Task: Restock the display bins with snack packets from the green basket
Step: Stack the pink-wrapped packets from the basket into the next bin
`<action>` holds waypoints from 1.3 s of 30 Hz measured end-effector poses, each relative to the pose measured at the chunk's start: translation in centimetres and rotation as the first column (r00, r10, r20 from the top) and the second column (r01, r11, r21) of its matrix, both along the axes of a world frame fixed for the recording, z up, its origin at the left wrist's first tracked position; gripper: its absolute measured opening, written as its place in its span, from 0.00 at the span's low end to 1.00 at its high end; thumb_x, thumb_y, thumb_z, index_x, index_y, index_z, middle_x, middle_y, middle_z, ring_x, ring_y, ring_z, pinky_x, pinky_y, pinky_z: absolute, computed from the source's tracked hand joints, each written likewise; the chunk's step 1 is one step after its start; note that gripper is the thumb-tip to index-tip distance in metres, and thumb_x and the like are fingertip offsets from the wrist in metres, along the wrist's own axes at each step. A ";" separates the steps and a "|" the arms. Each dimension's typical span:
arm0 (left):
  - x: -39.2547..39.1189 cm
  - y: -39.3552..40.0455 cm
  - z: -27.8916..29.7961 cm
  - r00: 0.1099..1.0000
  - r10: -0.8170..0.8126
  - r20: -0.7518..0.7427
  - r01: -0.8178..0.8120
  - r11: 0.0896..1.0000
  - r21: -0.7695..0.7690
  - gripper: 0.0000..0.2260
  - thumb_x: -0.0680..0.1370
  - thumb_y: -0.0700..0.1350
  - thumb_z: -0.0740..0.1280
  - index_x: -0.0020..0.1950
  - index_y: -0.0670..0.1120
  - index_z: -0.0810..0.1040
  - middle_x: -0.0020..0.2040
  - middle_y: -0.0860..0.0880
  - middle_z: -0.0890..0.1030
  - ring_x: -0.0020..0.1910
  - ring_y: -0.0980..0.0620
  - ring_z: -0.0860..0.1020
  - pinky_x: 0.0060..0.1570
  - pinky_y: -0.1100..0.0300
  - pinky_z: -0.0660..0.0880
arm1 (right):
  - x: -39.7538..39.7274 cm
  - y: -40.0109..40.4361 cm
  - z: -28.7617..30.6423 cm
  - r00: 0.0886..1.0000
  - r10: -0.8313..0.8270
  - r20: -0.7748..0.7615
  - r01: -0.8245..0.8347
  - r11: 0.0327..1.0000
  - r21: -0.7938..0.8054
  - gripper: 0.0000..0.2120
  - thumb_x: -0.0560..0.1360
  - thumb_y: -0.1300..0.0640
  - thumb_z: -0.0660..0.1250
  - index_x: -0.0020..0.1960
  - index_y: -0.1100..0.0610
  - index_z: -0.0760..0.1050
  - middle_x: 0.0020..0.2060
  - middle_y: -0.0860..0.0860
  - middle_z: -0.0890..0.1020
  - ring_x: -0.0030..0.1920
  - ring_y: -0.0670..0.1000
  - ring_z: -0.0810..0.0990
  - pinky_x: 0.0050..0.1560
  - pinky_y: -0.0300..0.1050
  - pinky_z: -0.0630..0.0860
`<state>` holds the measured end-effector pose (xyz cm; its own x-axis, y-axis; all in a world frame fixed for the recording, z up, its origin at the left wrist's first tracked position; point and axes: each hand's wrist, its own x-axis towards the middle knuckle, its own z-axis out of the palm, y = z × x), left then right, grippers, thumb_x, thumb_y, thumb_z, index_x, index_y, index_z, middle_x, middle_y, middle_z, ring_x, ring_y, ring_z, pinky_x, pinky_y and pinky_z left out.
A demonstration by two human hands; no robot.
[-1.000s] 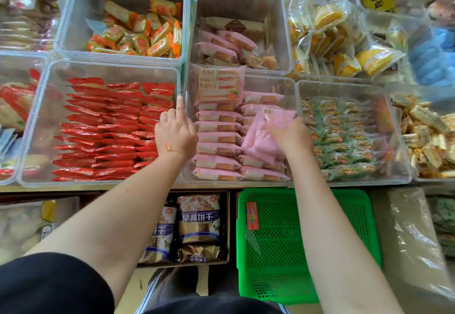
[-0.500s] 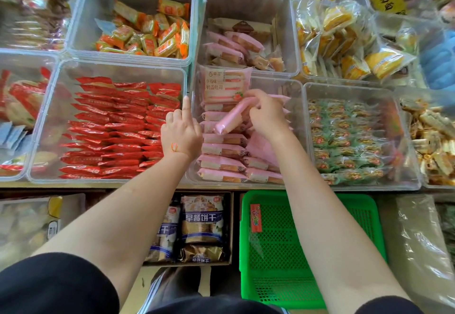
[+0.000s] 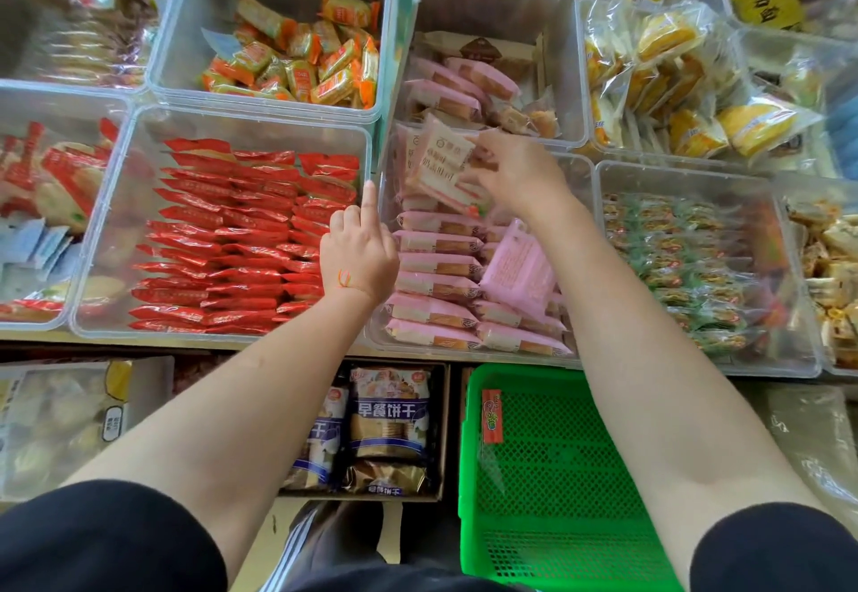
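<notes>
The green basket point(image 3: 557, 475) stands low in front of me, with only a clear wrapper bearing a red label point(image 3: 491, 415) inside. Above it, a clear bin point(image 3: 464, 352) holds rows of pink snack packets point(image 3: 436, 264). One pink packet point(image 3: 520, 266) lies loose across the rows. At the back of this bin my right hand point(image 3: 515, 168) pinches an upright pink-and-white printed packet point(image 3: 438, 164). My left hand point(image 3: 357, 257) sits on the wall between this bin and the red-packet bin. Its index finger is straight and its other fingers are curled, holding nothing.
A bin of red packets point(image 3: 223, 238) is on the left, orange packets point(image 3: 297, 57) behind it, and green packets point(image 3: 682, 261) on the right. Behind the pink bin is another bin with pink packets point(image 3: 464, 80). Yellow cakes point(image 3: 673, 80) are at the back right. Biscuit bags point(image 3: 387, 415) sit in a box below.
My right hand moved from the middle of the pink bin to its back and now pinches the upright printed packet. A pink packet lies loose on the rows. My left hand has stayed put.
</notes>
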<state>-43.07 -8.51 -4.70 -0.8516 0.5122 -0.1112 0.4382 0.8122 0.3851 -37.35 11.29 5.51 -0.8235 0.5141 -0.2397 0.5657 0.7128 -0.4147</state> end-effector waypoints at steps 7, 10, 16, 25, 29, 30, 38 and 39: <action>0.0 -0.1 -0.1 1.000 0.001 -0.002 -0.001 1.000 0.000 0.26 0.82 0.48 0.51 0.81 0.46 0.53 0.63 0.41 0.75 0.60 0.41 0.70 0.54 0.46 0.71 | -1.1 -1.0 -1.8 0.996 0.081 -0.021 -0.076 0.980 0.185 0.17 0.78 0.50 0.66 0.66 0.52 0.75 0.61 0.56 0.74 0.64 0.58 0.71 0.61 0.55 0.71; 0.0 0.0 -0.2 1.000 0.003 0.005 -0.003 1.000 0.004 0.26 0.82 0.48 0.52 0.81 0.46 0.52 0.62 0.41 0.75 0.60 0.41 0.70 0.53 0.46 0.71 | -0.7 -1.1 -2.2 0.999 0.006 -0.040 0.002 0.981 0.195 0.23 0.75 0.50 0.70 0.68 0.54 0.70 0.65 0.57 0.70 0.66 0.59 0.69 0.62 0.55 0.72; 0.0 0.0 -0.2 1.000 0.003 0.004 -0.003 1.000 0.009 0.26 0.82 0.48 0.51 0.81 0.46 0.52 0.62 0.41 0.75 0.59 0.41 0.70 0.54 0.46 0.70 | -0.4 -1.3 -3.2 0.987 -0.157 -0.042 0.157 0.987 0.011 0.26 0.77 0.54 0.70 0.72 0.54 0.67 0.63 0.56 0.70 0.58 0.56 0.76 0.50 0.44 0.68; 0.1 0.1 -0.3 1.000 0.010 0.000 -0.010 1.000 0.002 0.26 0.82 0.47 0.52 0.81 0.46 0.52 0.62 0.42 0.74 0.60 0.41 0.70 0.54 0.46 0.70 | -1.7 -2.0 -2.7 0.976 -0.132 0.171 0.032 0.872 0.488 0.46 0.69 0.37 0.74 0.76 0.58 0.58 0.71 0.62 0.66 0.67 0.64 0.70 0.63 0.58 0.70; 0.0 0.0 -0.3 1.000 0.015 -0.001 -0.015 1.000 0.002 0.26 0.82 0.48 0.52 0.81 0.46 0.52 0.62 0.42 0.74 0.60 0.41 0.70 0.54 0.46 0.70 | -4.1 -2.9 -2.9 0.976 0.127 0.179 -0.205 0.815 0.542 0.51 0.67 0.33 0.72 0.77 0.58 0.54 0.75 0.61 0.61 0.76 0.63 0.58 0.73 0.64 0.58; 0.0 0.0 -0.3 1.000 0.015 -0.005 -0.015 1.000 -0.001 0.26 0.82 0.48 0.52 0.81 0.46 0.52 0.62 0.42 0.74 0.60 0.41 0.70 0.54 0.46 0.70 | -4.7 -3.1 -3.4 0.968 0.172 0.180 -0.241 0.828 0.506 0.51 0.68 0.32 0.71 0.78 0.58 0.53 0.77 0.60 0.59 0.78 0.62 0.55 0.75 0.64 0.54; -0.1 0.0 -0.3 1.000 0.014 0.000 -0.014 1.000 0.003 0.27 0.82 0.47 0.52 0.81 0.47 0.52 0.61 0.42 0.75 0.58 0.42 0.71 0.52 0.47 0.70 | -5.8 -2.2 -6.9 0.968 0.145 0.207 -0.224 0.870 0.439 0.47 0.72 0.31 0.65 0.79 0.57 0.53 0.76 0.59 0.63 0.77 0.62 0.58 0.76 0.66 0.51; -0.1 0.0 -0.3 1.000 0.014 -0.001 -0.014 1.000 0.005 0.27 0.82 0.47 0.52 0.81 0.47 0.52 0.60 0.42 0.75 0.58 0.42 0.71 0.52 0.47 0.70 | -5.6 -2.2 -7.0 0.970 0.154 0.189 -0.224 0.865 0.448 0.45 0.72 0.32 0.66 0.79 0.56 0.53 0.75 0.59 0.64 0.76 0.63 0.59 0.76 0.66 0.51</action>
